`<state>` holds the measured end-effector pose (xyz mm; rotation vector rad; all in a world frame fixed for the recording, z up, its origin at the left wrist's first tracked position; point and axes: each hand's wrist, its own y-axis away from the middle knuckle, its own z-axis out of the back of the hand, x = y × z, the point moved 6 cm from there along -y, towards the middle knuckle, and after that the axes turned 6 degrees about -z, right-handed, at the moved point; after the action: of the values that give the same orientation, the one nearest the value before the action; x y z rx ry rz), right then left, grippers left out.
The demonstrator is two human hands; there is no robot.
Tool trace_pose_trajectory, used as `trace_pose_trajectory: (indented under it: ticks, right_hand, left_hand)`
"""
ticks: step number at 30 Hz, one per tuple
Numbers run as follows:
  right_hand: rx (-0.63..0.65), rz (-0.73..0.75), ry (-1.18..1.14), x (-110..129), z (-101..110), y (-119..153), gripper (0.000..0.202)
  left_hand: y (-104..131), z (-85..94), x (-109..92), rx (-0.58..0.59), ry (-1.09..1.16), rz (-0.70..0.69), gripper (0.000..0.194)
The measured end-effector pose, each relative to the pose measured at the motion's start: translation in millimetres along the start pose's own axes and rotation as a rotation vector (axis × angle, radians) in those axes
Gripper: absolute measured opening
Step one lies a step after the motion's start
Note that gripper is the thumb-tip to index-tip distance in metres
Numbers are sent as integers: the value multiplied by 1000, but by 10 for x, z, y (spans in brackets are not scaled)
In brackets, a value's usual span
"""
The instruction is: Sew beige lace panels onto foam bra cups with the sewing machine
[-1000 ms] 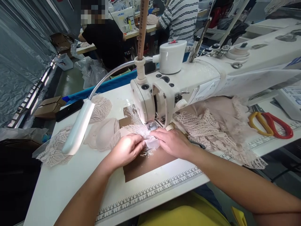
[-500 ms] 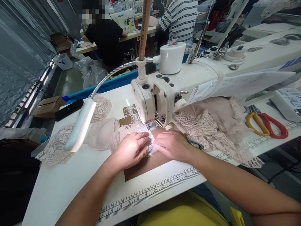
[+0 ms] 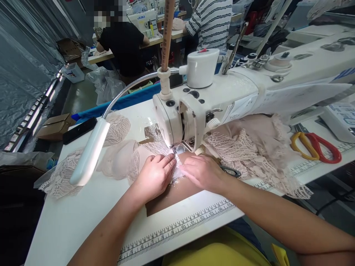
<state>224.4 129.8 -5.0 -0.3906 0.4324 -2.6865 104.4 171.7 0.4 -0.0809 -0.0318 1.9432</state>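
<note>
Lace piece (image 3: 151,150): sheer, pinkish-beige, web-patterned, lying beneath the sewing machine (image 3: 170,120).
Far machine (image 3: 143,23): we are reading "JUKI" in blue.
Left hand (image 3: 156,174): we are laying fingers over the lace piece; whether pinching, we cannot tell.
Ruler (image 3: 177,229): black numerals are running along the table (image 3: 91,207).
Right hand (image 3: 204,172): we are touching the white strip (image 3: 178,167) with bent fingers, grip unclear.
</note>
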Motion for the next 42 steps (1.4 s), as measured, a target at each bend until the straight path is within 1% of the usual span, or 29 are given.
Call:
trace_pose_trajectory:
  ticks: [6,10,15,20,24,28,30,32,35,38,40,42]
  right_hand:
    - [-6,8,25,16,9,20,24]
    - [33,-12,43,8,-21,11,23]
    - [110,-93,48,-20,-68,-52,18]
    - [197,-179,43,-24,-114,-106,26]
    - [227,-199,25,-21,-131,-114,31]
    - [226,-193,-22,-33,-136,-116,31]
    - [225,-180,-58,-30,-104,-116,31]
    - [238,-174,-88,-21,-29,-104,32]
    - [290,-198,-67,-21,157,-33,30]
    - [343,-241,31,-81,351,122,25]
    - [371,-255,97,-155,417,258,24]
    - [391,-259,166,-243,414,398,24]
  left_hand:
    - [18,-23,-2,-3,8,9,40]
    - [13,-32,36,-8,19,19,43]
    - [2,-60,158,-67,14,66,44]
    - [-11,-103,289,-105,2,109,44]
    - [19,-114,371,-140,1,164,41]
    - [79,-92,405,-191,38,202,38]
    - [105,-72,402,-223,55,213,40]
    - [124,-55,398,-251,67,225,42]
    - [166,-34,434,-277,115,270,38]
    - [253,23,475,-285,187,320,32]
    - [324,92,412,-261,226,309,28]
    - [377,148,213,-179,346,210,25]
